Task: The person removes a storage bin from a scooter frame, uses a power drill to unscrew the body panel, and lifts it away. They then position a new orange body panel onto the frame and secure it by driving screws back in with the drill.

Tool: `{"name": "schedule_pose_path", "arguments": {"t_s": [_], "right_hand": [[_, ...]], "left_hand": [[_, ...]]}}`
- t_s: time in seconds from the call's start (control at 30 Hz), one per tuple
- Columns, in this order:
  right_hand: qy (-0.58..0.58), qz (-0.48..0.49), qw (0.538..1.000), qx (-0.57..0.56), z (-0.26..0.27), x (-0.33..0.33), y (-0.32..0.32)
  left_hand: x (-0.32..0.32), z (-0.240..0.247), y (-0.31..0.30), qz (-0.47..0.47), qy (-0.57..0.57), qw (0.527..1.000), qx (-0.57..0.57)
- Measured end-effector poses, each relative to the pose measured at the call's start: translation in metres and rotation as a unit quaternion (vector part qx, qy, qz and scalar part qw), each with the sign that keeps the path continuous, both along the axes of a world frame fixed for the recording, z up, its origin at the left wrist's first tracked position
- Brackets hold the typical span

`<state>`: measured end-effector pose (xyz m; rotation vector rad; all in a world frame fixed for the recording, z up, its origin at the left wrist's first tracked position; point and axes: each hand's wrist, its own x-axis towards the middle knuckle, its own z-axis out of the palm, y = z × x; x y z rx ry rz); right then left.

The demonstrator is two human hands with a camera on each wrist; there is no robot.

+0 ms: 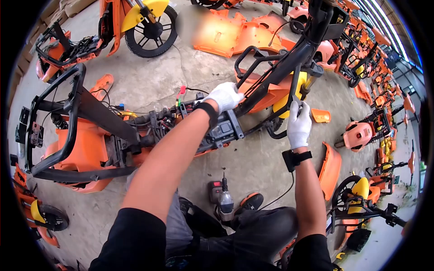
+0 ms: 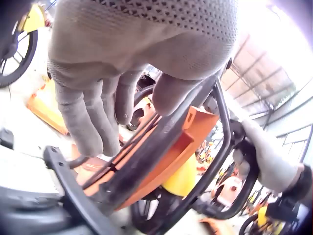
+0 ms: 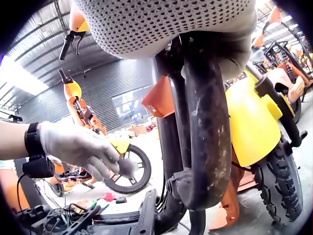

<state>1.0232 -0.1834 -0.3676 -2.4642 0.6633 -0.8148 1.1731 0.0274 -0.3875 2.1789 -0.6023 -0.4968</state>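
A partly stripped scooter with a black tubular frame lies across in front of me. My white-gloved right hand grips a bent black tube on its front section; the right wrist view shows the glove over the tube's top. My gloved left hand is over the frame beside the thick down tube and its thin black cables. In the left wrist view its fingers point downward, loosely bent, with nothing between them and the thumb. Below the tubes are an orange panel and a yellow fender.
A cordless power tool stands on the concrete floor by my shoe. Exposed wiring runs along the scooter's middle. Orange panels lie to the right. Other scooters and a wheel surround the spot.
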Motion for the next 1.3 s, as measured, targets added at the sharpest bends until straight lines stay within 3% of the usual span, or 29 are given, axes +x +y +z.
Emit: {"name": "schedule_pose_path", "arguments": {"t_s": [0.03,0.17,0.23,0.3,0.4,0.43,0.5,0.7,0.77,0.9,0.97,1.0,1.07,1.1,1.17,1.3], "right_hand": [[0.003,-0.002,1.0,-0.002,-0.002,0.001,0.0],[-0.059,-0.029,0.998,-0.004,-0.008,0.006,0.003],[-0.081,-0.035,0.996,0.0,-0.008,0.007,0.004],[-0.126,-0.039,0.991,0.016,-0.011,0.009,0.004],[-0.092,-0.046,0.994,0.045,-0.005,0.006,0.008],[-0.089,-0.047,0.994,0.047,-0.009,0.006,0.007],[-0.141,-0.028,0.99,0.004,-0.013,0.009,0.002],[-0.116,-0.038,0.992,0.013,-0.008,0.005,0.005],[-0.092,-0.043,0.994,0.031,-0.006,0.006,0.007],[-0.138,-0.016,0.99,0.033,-0.014,0.01,-0.004],[-0.156,0.032,0.972,0.171,-0.019,0.009,-0.016],[-0.109,0.034,0.948,0.297,-0.012,0.005,-0.023],[-0.019,0.063,0.873,0.483,0.013,-0.003,-0.029],[-0.003,0.083,0.803,0.59,0.019,-0.002,-0.043],[0.065,0.078,0.82,0.564,0.027,0.003,-0.063],[0.163,0.107,0.811,0.552,0.043,0.022,-0.063]], "left_hand": [[0.003,-0.008,-0.012,0.007,-0.01,0.999,-0.036],[0.002,-0.018,-0.069,-0.007,0.192,0.951,-0.244],[-0.011,0.01,-0.075,0.02,0.24,0.926,-0.291],[-0.011,0.009,-0.084,0.048,0.205,0.941,-0.265],[-0.017,0.003,-0.091,0.044,0.21,0.934,-0.287],[-0.017,-0.006,-0.099,-0.002,0.157,0.957,-0.245],[-0.031,-0.007,-0.106,0.011,0.219,0.946,-0.241],[-0.033,-0.006,-0.101,0.0,0.21,0.949,-0.235],[-0.036,-0.014,-0.109,0.021,0.121,0.972,-0.202],[-0.047,-0.019,-0.116,0.073,0.068,0.948,-0.301],[-0.044,-0.022,-0.113,0.024,0.07,0.946,-0.315],[-0.042,-0.023,-0.112,-0.024,0.072,0.941,-0.328],[-0.042,-0.023,-0.11,-0.037,0.118,0.934,-0.335],[-0.043,-0.019,-0.107,-0.037,0.156,0.928,-0.337],[-0.044,-0.015,-0.102,-0.032,0.123,0.931,-0.343],[-0.044,-0.019,-0.105,-0.032,0.119,0.929,-0.348]]}}
